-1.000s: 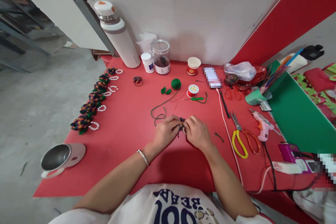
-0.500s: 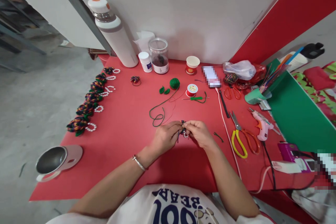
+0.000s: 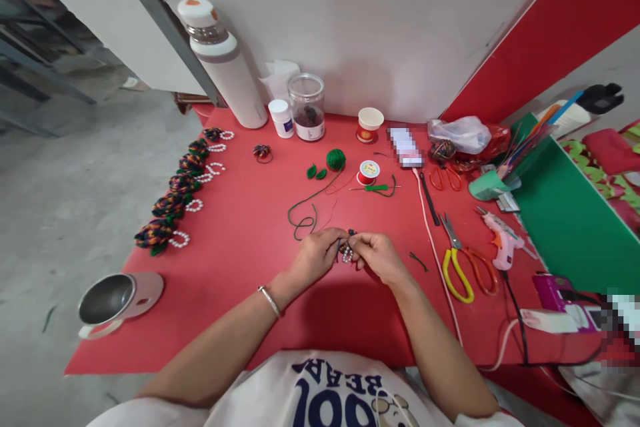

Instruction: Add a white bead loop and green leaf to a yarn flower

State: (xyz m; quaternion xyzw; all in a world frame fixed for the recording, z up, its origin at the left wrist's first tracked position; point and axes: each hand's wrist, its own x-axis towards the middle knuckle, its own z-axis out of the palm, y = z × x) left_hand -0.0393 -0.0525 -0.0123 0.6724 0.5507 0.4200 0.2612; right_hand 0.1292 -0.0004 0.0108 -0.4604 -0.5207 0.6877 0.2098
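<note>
Work held between two hands, lower centre of the frame. The left hand (image 3: 316,253) and the right hand (image 3: 383,257) face each other with fingers bunched and fingertips almost meeting, both pinching a small piece of dark multicoloured yarn (image 3: 352,232). The piece lies directly between the fingertips, neither hand being clearly nearer. Its long axis appears to run up and down the frame, across the line joining the hands; a cluster of white beads (image 3: 347,255) hangs at its lower end. The fingers hide much of the yarn, so which fingertip bears on which part cannot be told. A bracelet (image 3: 270,301) circles the left wrist.

Just above the left hand lies the loose coil of a green strand (image 3: 290,213), the nearest possible snag; it leads up to a green yarn ball (image 3: 336,160), near a thread spool (image 3: 369,172) and a green-handled hook (image 3: 377,188). Right of the right hand are a green yarn scrap (image 3: 419,261) and, farther out, yellow-handled scissors (image 3: 454,270) and a pink glue gun (image 3: 506,247), with a pale cable (image 3: 434,233) running between scrap and scissors. At left, well apart from the hands, a slanting row of yarn bundles (image 3: 155,233) with bead loops (image 3: 180,239) stands above a mug (image 3: 143,293).
</note>
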